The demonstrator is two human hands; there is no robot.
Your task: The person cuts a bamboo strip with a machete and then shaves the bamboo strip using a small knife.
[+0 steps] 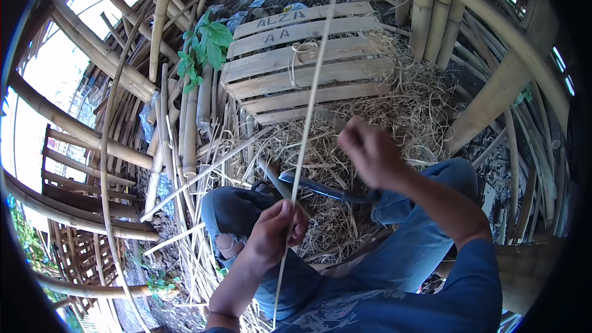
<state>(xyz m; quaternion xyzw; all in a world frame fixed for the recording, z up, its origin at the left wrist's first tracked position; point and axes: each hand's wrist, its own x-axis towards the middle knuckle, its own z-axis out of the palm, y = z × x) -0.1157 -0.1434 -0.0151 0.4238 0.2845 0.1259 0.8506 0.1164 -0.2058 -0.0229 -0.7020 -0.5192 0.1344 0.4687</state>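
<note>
My left hand is closed around a long, thin bamboo strip. The strip rises upward past the wooden crate and its lower end passes down beside my leg. My right hand is a closed fist to the right of the strip, apart from it and smeared by motion. A blurred grey blade, seemingly a knife, sticks out from its far side; the handle is hidden in the fist. Between my knees lies a curved blade with a dark handle.
A slatted wooden crate lies ahead, with a bamboo ring on it. Bamboo shavings cover the ground. Cut strips are piled to my left. Bamboo poles stand around, near a green leafy plant.
</note>
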